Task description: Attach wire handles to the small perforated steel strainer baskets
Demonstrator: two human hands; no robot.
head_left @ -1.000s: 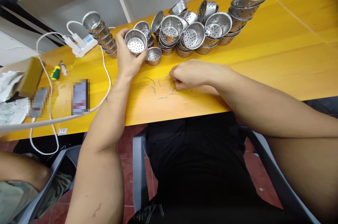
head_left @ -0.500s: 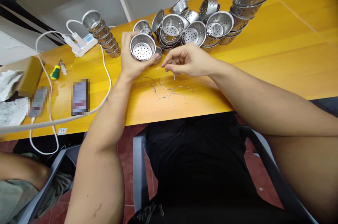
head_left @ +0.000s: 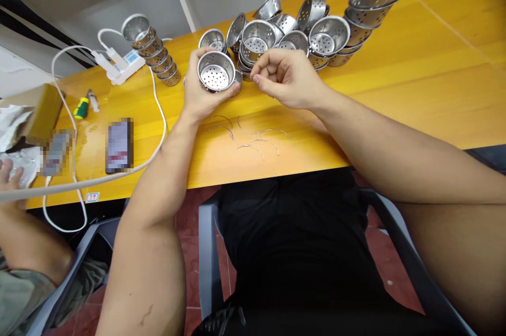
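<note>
head view: left hand [head_left: 195,95] has its grip round a perforated cup [head_left: 215,75]; right hand [head_left: 291,78] curls nearby, whether grasping anything i can't tell

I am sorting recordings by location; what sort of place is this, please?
Probably a workshop: many perforated metal cups, stacked and piled, and several loose curved wires share a yellow table.

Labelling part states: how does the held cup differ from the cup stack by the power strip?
The held cup is single; the cup stack is several nested cups. The held cup is in the left hand; the cup stack stands on the table, untouched. Both are perforated, silvery metal with open tops.
</note>
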